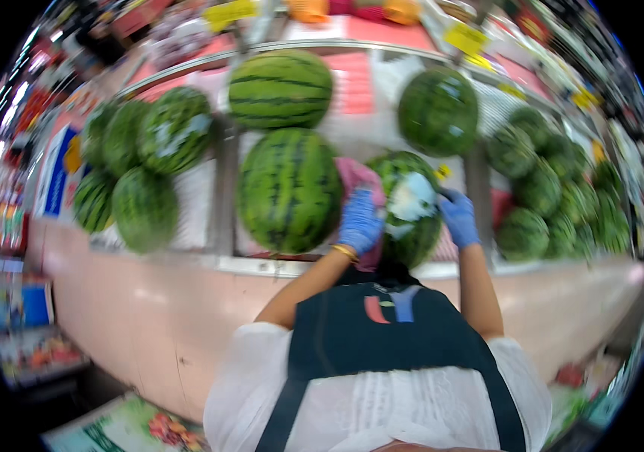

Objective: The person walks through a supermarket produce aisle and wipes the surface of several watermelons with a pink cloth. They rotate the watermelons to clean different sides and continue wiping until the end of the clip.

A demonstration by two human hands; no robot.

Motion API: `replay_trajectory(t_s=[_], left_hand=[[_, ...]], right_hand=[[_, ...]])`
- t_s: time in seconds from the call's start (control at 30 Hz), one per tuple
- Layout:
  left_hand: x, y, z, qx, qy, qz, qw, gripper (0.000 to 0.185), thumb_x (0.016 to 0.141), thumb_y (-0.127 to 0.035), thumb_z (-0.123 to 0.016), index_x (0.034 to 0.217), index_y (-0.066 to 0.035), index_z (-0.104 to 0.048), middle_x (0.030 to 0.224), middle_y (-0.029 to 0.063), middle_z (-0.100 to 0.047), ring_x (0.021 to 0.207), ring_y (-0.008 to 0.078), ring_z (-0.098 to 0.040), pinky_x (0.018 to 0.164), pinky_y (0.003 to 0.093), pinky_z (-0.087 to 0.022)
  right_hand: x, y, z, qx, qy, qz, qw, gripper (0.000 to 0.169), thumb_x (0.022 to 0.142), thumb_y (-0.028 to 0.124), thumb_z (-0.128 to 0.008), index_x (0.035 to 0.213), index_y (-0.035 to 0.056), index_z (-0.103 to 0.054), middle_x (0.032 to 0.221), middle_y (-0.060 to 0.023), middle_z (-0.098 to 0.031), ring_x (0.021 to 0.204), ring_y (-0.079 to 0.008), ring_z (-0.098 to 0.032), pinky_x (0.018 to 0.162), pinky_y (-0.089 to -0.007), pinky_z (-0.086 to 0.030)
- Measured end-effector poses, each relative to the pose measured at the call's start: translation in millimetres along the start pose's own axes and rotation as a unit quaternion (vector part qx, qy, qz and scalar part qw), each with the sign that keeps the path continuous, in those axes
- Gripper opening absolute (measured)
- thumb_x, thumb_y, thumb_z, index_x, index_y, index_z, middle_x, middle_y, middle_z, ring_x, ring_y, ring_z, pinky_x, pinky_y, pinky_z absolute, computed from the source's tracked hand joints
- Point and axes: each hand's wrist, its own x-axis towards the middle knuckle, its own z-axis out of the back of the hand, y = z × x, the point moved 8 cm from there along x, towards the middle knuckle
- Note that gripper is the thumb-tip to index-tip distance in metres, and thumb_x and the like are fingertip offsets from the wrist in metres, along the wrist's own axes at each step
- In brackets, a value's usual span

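My left hand (362, 221), in a blue glove, grips a pink cloth (360, 174) at the left side of a watermelon (426, 240). That watermelon stands at the counter's front edge, with a bright whitish patch on its upper face. My right hand (458, 218), also gloved in blue, holds the same melon at its right side; its fingertips are dark and blurred. Just left of the cloth is a large striped watermelon (291, 192). Behind that one lies another striped watermelon (280, 88), and a darker round watermelon (438, 113) sits farther back on the right.
Several watermelons (144, 200) are grouped on the left, and smaller round melons (536, 186) are piled on the right. Metal dividers (477, 169) split the display. A pink tiled counter front (147, 316) faces me. Yellow tags (465, 38) stand along the back shelf.
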Motion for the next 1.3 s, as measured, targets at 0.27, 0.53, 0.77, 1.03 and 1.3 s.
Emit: replay_trajectory(t_s=[0.27,0.53,0.77,1.03,1.3], left_hand=[[-1,6,-12,0.033,0.05,0.02,0.998,0.064,0.087,-0.026,-0.052,0.138,0.003,-0.027,0.14,0.028,-0.029,0.129,0.0419,-0.029,0.109,0.045,-0.021],[-1,3,-6,0.018,0.047,0.014,0.999,0.062,0.088,-0.023,-0.053,0.136,0.005,-0.028,0.138,0.0307,-0.03,0.128,0.0434,-0.031,0.108,0.0446,-0.024],[-1,3,-7,0.022,0.046,0.014,0.999,0.059,0.088,-0.023,-0.053,0.136,0.004,-0.029,0.139,0.0302,-0.03,0.128,0.0433,-0.031,0.107,0.0446,-0.024],[-1,8,-8,0.011,0.056,0.03,0.998,0.06,0.089,-0.025,-0.052,0.136,0.004,-0.029,0.14,0.03,-0.028,0.13,0.0428,-0.029,0.108,0.0451,-0.022],[0,2,-5,0.0,0.055,0.034,0.998,0.061,0.089,-0.025,-0.052,0.137,0.003,-0.027,0.139,0.0296,-0.029,0.13,0.0421,-0.029,0.108,0.0447,-0.022]], right_hand=[[-6,-37,-6,0.263,0.007,-0.179,0.948,0.021,0.086,0.009,-0.054,0.1,-0.002,-0.065,0.086,-0.0065,-0.065,0.078,-0.0129,-0.06,0.071,-0.024,-0.049],[-17,-33,-7,0.298,0.021,-0.165,0.94,0.02,0.086,0.008,-0.053,0.099,-0.0023,-0.065,0.082,-0.0058,-0.065,0.07,-0.0113,-0.058,0.066,-0.023,-0.048],[-26,-37,-4,0.189,0.008,-0.134,0.973,0.02,0.085,0.008,-0.053,0.098,-0.001,-0.066,0.084,-0.0077,-0.066,0.072,-0.0127,-0.059,0.067,-0.0243,-0.049],[-24,-33,6,0.032,-0.068,-0.051,0.996,0.02,0.084,0.008,-0.053,0.096,-0.0016,-0.065,0.087,-0.0124,-0.067,0.077,-0.0182,-0.062,0.073,-0.0273,-0.049],[-25,-18,19,0.003,-0.065,0.005,0.998,0.018,0.081,0.012,-0.057,0.094,0.0009,-0.064,0.09,-0.0163,-0.064,0.083,-0.0311,-0.061,0.078,-0.0357,-0.048]])
